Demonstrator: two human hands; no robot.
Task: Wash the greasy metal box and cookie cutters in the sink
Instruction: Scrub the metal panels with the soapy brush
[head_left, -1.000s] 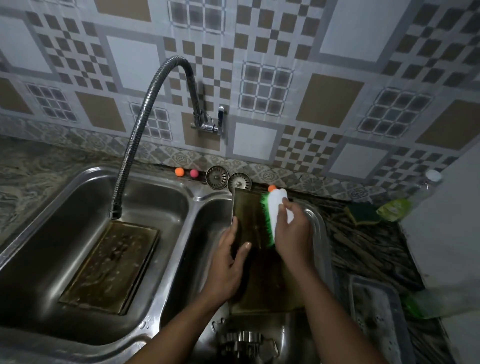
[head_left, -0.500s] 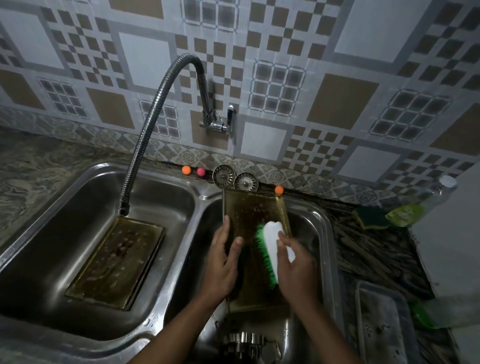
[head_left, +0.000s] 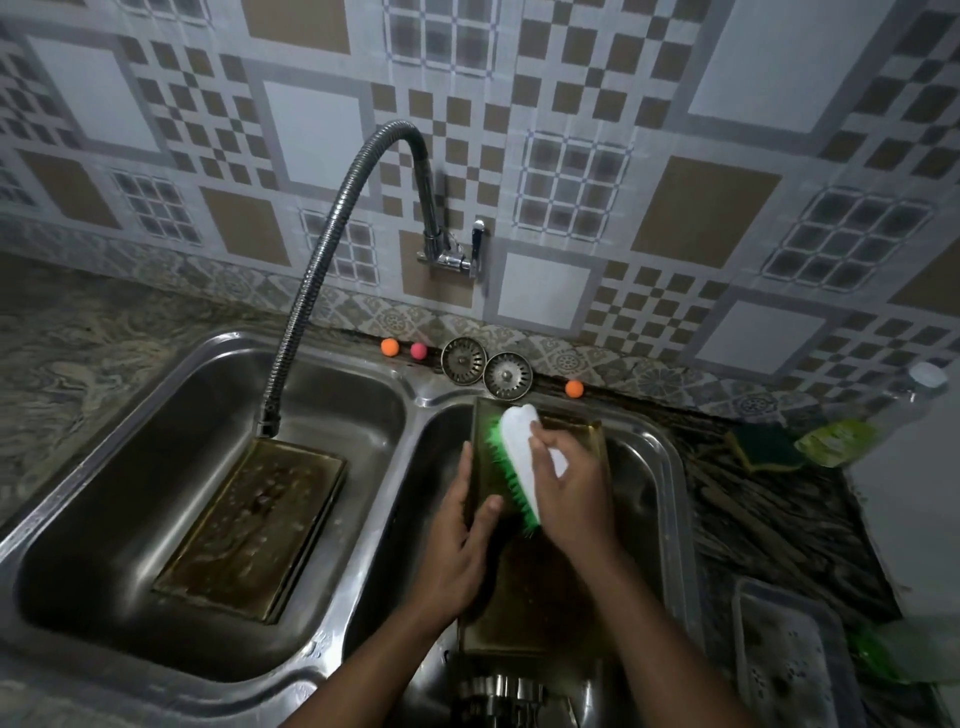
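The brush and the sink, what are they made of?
The brush looks like plastic: a smooth white back and bright green bristles. The sink looks like stainless steel: grey, shiny, with soft reflections. Both are guesses from the look alone.

Sink holds metal box and greasy tray; sponge on counter

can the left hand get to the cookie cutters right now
Probably yes: the cookie cutters lie uncovered close by the left hand, which would first have to release the metal box.
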